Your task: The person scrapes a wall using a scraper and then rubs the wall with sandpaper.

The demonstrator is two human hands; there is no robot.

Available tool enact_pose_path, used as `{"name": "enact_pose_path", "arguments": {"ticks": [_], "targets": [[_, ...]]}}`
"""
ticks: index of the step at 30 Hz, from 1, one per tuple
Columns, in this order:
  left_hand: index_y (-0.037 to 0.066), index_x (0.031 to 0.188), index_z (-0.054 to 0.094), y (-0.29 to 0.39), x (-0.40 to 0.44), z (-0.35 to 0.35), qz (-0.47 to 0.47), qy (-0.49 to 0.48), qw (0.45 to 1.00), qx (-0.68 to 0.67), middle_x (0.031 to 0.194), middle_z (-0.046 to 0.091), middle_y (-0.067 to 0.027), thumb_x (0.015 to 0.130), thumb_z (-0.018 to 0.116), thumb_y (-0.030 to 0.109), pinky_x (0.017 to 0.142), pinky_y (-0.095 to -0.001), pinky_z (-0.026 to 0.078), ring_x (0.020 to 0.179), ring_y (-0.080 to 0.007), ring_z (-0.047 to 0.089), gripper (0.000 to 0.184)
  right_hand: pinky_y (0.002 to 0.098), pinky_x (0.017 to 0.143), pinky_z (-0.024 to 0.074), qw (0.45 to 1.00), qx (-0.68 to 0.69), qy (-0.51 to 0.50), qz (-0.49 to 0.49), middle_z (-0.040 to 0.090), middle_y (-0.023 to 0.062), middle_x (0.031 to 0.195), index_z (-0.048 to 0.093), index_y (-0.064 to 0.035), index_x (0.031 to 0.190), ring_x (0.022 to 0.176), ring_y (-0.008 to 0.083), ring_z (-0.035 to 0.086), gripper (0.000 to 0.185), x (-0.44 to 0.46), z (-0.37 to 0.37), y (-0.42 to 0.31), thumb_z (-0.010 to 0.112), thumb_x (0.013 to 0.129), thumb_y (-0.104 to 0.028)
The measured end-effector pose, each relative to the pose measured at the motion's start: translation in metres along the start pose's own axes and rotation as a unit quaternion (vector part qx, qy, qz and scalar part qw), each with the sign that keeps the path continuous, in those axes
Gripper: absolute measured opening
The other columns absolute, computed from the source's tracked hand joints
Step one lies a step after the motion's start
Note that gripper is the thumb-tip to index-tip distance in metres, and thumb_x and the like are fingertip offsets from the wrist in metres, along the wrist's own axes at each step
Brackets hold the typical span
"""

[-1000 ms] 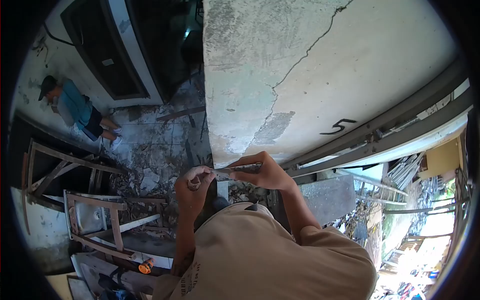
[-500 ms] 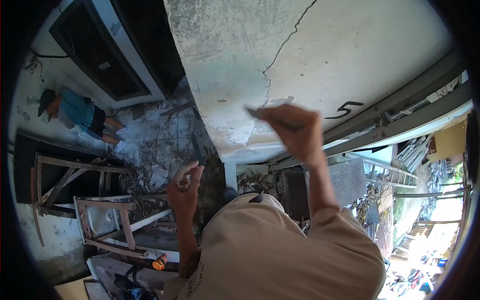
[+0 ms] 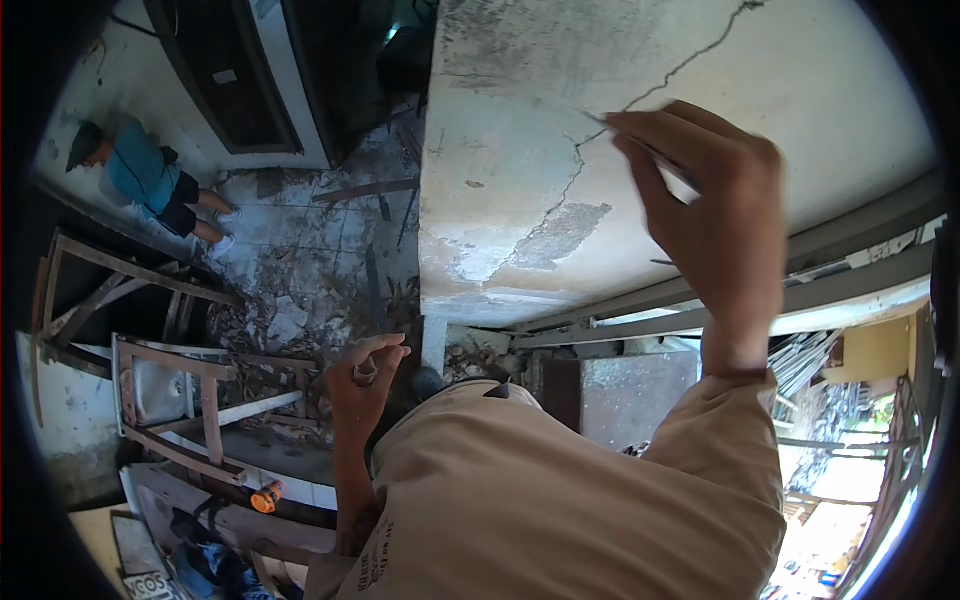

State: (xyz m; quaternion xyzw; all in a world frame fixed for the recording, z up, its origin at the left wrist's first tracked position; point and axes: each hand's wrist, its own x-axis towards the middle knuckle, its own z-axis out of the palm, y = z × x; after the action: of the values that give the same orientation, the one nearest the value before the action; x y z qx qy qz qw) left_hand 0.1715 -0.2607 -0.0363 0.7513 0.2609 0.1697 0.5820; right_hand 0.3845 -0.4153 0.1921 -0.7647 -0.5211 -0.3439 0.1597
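A thin pointed tool (image 3: 655, 152) is pinched in my right hand (image 3: 715, 195), raised in front of the wall (image 3: 520, 120). Its tip is beside the long crack (image 3: 578, 148); whether it touches the wall I cannot tell. Lower down, my left hand (image 3: 362, 385) is held in front of my body with its fingers curled together around a small pale ring-shaped object (image 3: 366, 374), perhaps a roll. Peeled grey plaster (image 3: 565, 235) shows below the crack.
Another person (image 3: 150, 180) in a teal shirt and cap stands by the far left wall. Wooden frames (image 3: 210, 415), a sink (image 3: 160, 390) and an orange object (image 3: 267, 497) lie at the left. Rubble (image 3: 287, 320) covers the floor. A grey slab (image 3: 640, 395) is below the wall.
My right hand has moved away from my left hand, up and to the right along the wall with the tool. My left hand stays low. The view has shifted.
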Motion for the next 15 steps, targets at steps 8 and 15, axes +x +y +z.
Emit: {"name": "enact_pose_path", "arguments": {"ticks": [8,15], "targets": [[0.001,0.100,0.067,0.003,0.002,-0.006,-0.004,0.040,0.999,-0.030,0.087,0.071,-0.0087,0.085,0.063,0.007,0.056,-0.0183,0.039,0.064,-0.0025,0.055,0.016,0.0328,0.048,0.0470,0.999,-0.035,-0.019,-0.007,0.060,0.0083,0.066,0.065,-0.0037,0.075,0.055,0.0277,0.060,0.009,0.000,-0.008,-0.004,0.067,0.067,0.001],[0.001,0.100,0.066,0.008,0.004,-0.005,-0.007,0.029,0.999,-0.039,0.087,0.070,-0.0095,0.087,0.061,0.007,0.061,-0.0189,0.043,0.072,-0.0054,0.061,0.015,0.0266,0.057,0.0524,0.985,-0.107,-0.136,0.002,0.068,0.0078,0.076,0.070,-0.0029,0.088,0.066,0.0177,0.067,0.016,0.004,-0.005,-0.003,0.067,0.074,0.004]]}}
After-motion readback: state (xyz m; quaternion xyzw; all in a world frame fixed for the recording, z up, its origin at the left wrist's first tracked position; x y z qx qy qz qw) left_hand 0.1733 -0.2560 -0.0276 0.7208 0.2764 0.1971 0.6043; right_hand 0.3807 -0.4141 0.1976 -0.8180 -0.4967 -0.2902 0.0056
